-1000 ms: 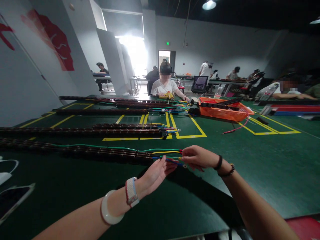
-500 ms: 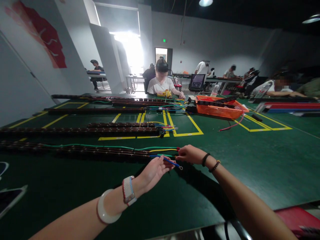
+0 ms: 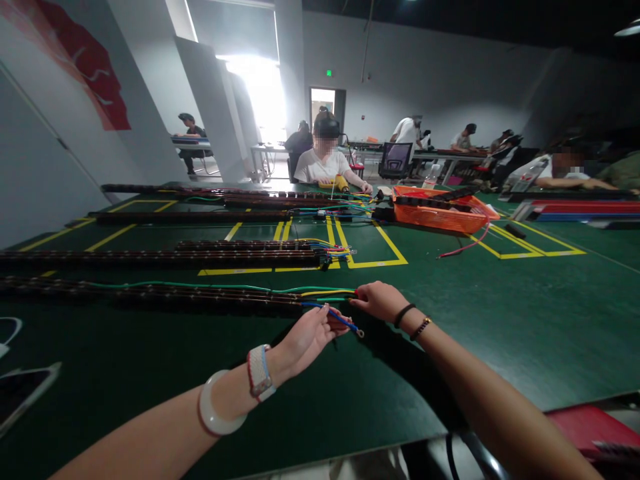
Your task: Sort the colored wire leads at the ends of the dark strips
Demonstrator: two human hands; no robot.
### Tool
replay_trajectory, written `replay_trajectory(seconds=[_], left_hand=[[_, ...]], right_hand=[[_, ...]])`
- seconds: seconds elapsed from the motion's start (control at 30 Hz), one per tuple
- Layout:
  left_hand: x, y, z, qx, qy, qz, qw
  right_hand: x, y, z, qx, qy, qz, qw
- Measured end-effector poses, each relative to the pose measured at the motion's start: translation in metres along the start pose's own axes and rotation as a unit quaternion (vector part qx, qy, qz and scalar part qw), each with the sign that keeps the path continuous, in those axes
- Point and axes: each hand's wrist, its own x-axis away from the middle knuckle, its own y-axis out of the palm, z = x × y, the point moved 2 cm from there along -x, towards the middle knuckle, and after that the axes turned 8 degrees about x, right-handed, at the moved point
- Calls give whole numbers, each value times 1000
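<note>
A long dark strip (image 3: 150, 298) lies across the green table (image 3: 500, 320) in front of me, with green, yellow, red and blue wires (image 3: 320, 293) coming out of its right end. My left hand (image 3: 310, 337) pinches the blue wire (image 3: 340, 320), whose ring terminal sticks out to the right. My right hand (image 3: 377, 300) is closed on the ends of the red, yellow and green wires just beyond the strip's end. Both wrists carry bracelets.
More dark strips (image 3: 165, 257) with coloured wires lie further back inside yellow tape marks. An orange basket (image 3: 440, 213) stands at the back right. A person (image 3: 325, 160) sits across the table; other people work at far tables. A phone (image 3: 23, 397) lies at the left edge.
The view has tilted and shifted slightly. My right hand has drawn a little left toward the strip's end, holding the wires; my left hand keeps its pinch on the blue wire.
</note>
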Motion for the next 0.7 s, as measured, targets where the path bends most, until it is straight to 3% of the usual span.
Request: replay_trajectory(seconds=[0.3, 0.43, 0.57, 0.7], left_hand=[[-1, 0, 0, 1, -3, -7, 1000], [-1, 0, 0, 1, -6, -16, 1000], [1, 2, 1, -5, -3, -21, 1000], [2, 7, 2, -24, -12, 4, 1000]], right_hand=[[1, 1, 3, -6, -58, -16, 998], [7, -8, 4, -95, -87, -19, 992], [20, -20, 2, -258, -121, -136, 949], [32, -26, -10, -297, -180, -248, 904]])
